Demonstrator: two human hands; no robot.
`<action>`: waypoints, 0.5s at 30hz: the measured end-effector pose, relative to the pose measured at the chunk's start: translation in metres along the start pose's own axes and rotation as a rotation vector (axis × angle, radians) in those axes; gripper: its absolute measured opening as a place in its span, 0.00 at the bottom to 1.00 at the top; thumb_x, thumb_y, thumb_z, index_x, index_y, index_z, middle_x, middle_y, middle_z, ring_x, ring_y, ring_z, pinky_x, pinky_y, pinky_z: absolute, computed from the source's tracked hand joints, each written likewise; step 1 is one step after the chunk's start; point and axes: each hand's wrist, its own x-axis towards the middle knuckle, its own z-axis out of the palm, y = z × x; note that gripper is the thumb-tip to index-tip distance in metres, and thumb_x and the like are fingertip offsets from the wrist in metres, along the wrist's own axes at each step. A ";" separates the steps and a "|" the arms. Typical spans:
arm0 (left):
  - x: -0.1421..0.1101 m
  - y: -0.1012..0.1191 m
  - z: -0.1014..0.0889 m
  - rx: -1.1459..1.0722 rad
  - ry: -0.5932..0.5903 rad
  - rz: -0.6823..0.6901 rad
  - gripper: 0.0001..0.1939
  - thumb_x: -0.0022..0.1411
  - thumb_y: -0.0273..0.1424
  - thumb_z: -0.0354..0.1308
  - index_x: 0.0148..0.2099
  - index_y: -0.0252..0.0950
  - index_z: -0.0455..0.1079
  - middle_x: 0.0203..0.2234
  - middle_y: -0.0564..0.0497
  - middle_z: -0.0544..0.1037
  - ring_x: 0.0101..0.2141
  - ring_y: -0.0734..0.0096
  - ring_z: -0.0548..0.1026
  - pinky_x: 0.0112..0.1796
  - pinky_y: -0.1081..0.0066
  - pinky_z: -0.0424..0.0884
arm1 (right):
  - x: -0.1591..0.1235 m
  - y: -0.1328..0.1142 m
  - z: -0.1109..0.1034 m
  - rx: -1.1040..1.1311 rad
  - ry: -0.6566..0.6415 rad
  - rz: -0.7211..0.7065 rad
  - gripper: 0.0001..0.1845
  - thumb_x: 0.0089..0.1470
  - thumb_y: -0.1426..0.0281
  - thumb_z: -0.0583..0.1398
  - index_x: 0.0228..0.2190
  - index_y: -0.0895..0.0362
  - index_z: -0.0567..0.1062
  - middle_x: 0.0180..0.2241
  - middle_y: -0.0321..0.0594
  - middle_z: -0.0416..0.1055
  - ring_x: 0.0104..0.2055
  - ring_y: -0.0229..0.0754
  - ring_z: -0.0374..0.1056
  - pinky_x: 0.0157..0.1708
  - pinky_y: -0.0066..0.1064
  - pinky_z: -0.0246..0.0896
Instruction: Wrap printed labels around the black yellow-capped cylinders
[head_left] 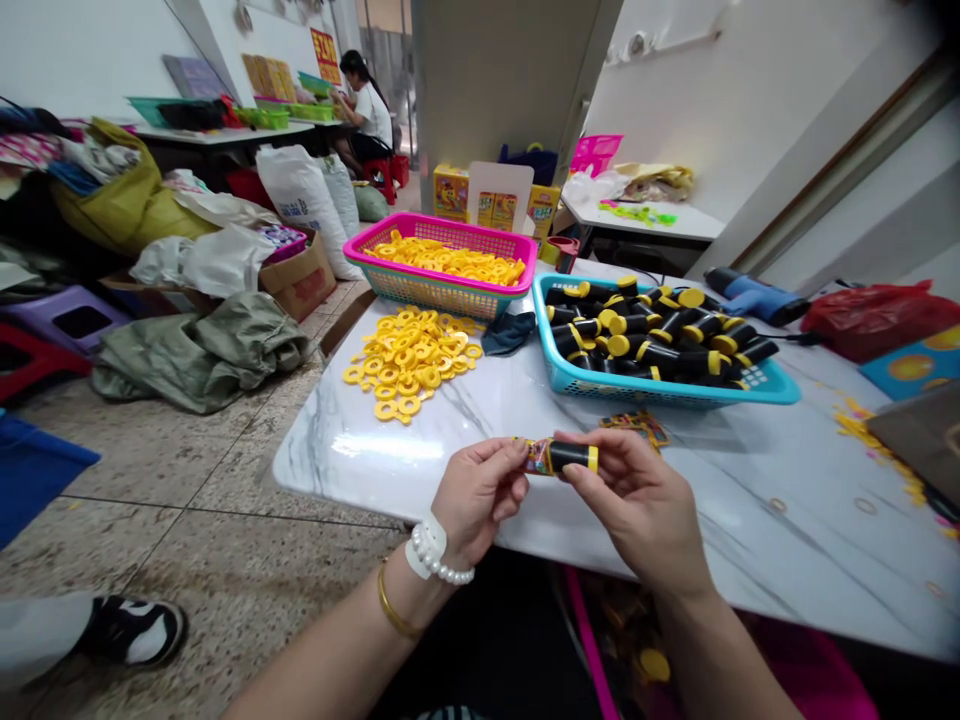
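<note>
Just above the table's front edge, my two hands meet at a small black tube with a yellow end. My right hand pinches it between thumb and fingers, the yellow end pointing right. A colourful printed sleeve is at the tube's left end; my left hand is closed on it with thumb and forefinger. Whether the sleeve is around the tube or only against it, I cannot tell. Beyond my hands lies a small stack of printed sleeves. A blue basket behind it holds many similar black tubes.
Yellow rings lie heaped on the marbled table, before a pink basket of yellow pieces. A blue heat gun and red bag lie right. Below is a pink-rimmed container. Another person sits far back.
</note>
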 end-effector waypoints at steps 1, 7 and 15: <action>-0.001 0.000 -0.001 0.005 -0.007 0.000 0.20 0.49 0.41 0.72 0.32 0.28 0.73 0.17 0.54 0.69 0.15 0.86 0.59 0.14 0.81 0.44 | 0.000 0.001 0.000 0.030 -0.017 0.012 0.13 0.56 0.65 0.67 0.42 0.53 0.73 0.40 0.42 0.80 0.40 0.45 0.79 0.41 0.36 0.77; -0.006 -0.001 -0.004 -0.029 0.058 0.007 0.20 0.46 0.38 0.74 0.35 0.28 0.74 0.17 0.54 0.70 0.16 0.85 0.61 0.15 0.81 0.47 | -0.011 0.007 -0.007 -0.134 0.090 -0.065 0.15 0.52 0.67 0.69 0.42 0.52 0.76 0.40 0.41 0.78 0.40 0.44 0.75 0.41 0.35 0.73; -0.009 0.004 -0.003 0.089 -0.013 0.012 0.20 0.46 0.35 0.76 0.37 0.28 0.74 0.23 0.51 0.74 0.22 0.81 0.69 0.19 0.81 0.59 | -0.017 0.003 -0.008 -0.064 0.084 -0.139 0.15 0.51 0.71 0.69 0.42 0.49 0.77 0.41 0.39 0.77 0.43 0.44 0.75 0.44 0.36 0.72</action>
